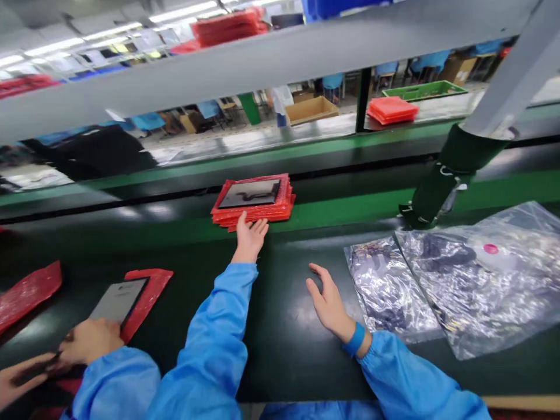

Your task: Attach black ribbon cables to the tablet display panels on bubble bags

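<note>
My left hand reaches forward to the near edge of a stack of red bubble-wrap bags. Its fingers are spread, palm turned upward, and nothing lies in it; whether the fingertips touch the stack I cannot tell. On top of the stack rests a dark-edged flat panel with a glossy grey face. My right hand, with a blue band at the wrist, hovers over the dark tabletop, thumb and fingers apart and holding nothing. To its right lie clear plastic bags with shiny contents.
At left, a co-worker's hand is on another grey panel over a red bag. One more red bag lies farther left. A grey post with a green-wrapped base rises at right. A shelf beam crosses above.
</note>
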`<state>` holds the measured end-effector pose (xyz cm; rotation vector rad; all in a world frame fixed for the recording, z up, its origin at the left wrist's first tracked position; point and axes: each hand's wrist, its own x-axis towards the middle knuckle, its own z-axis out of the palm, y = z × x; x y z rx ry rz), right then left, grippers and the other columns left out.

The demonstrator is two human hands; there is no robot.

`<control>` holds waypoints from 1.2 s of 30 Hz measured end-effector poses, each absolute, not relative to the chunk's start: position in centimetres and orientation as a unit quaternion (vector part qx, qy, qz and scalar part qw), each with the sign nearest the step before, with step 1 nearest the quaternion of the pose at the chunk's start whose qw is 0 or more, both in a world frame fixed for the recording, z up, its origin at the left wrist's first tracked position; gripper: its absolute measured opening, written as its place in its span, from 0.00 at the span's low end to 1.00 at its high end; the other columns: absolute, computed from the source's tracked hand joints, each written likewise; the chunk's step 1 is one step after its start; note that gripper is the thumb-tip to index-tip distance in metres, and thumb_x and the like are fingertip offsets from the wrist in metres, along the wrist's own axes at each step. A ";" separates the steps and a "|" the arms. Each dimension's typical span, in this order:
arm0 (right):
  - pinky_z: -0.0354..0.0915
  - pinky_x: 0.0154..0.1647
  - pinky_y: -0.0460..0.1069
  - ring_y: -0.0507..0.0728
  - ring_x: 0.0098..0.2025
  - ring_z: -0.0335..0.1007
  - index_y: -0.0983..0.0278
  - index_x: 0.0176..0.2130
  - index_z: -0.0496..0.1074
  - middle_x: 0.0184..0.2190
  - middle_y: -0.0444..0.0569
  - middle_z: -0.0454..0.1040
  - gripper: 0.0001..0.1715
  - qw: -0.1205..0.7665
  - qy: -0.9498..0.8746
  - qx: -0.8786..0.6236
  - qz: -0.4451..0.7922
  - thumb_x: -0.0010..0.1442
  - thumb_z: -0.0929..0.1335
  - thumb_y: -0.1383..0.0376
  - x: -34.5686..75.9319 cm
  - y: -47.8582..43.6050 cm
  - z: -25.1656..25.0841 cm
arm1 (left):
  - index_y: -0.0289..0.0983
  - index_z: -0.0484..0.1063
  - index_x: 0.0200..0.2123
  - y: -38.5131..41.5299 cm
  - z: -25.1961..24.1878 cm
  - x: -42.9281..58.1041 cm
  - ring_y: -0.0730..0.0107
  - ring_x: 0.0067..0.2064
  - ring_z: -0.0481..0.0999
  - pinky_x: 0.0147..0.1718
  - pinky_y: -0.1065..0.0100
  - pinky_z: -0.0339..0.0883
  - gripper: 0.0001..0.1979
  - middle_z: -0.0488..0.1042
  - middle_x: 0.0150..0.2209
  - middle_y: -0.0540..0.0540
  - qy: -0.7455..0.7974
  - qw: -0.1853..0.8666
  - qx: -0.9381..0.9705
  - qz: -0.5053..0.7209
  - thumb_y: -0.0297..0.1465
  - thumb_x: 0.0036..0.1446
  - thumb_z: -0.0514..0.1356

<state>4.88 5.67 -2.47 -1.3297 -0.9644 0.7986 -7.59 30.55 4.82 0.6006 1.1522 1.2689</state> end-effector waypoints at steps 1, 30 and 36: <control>0.63 0.69 0.61 0.64 0.63 0.69 0.61 0.63 0.71 0.61 0.55 0.73 0.26 0.609 -0.423 -0.578 0.341 0.72 0.66 0.53 4.8 5.7 -2.6 | 0.37 0.70 0.56 29.1 4.3 -7.7 0.56 0.55 0.79 0.55 0.53 0.74 0.22 0.75 0.56 0.37 0.508 0.602 0.307 0.534 0.46 0.68 0.61; 0.73 0.53 0.59 0.65 0.45 0.79 0.62 0.43 0.81 0.38 0.56 0.83 0.15 0.332 -0.037 -0.943 -0.005 0.65 0.71 0.55 20.6 -30.7 0.3 | 0.40 0.79 0.39 20.1 0.3 -4.3 0.45 0.56 0.78 0.61 0.45 0.69 0.17 0.80 0.50 0.41 0.237 0.142 0.918 0.284 0.46 0.63 0.59; 0.70 0.54 0.61 0.68 0.43 0.79 0.67 0.37 0.81 0.34 0.60 0.82 0.10 0.226 0.059 -0.972 -0.017 0.63 0.70 0.65 20.9 -39.9 -1.3 | 0.43 0.76 0.35 20.2 1.2 -3.9 0.45 0.53 0.80 0.59 0.43 0.72 0.17 0.80 0.45 0.43 0.242 0.148 0.912 0.297 0.49 0.62 0.57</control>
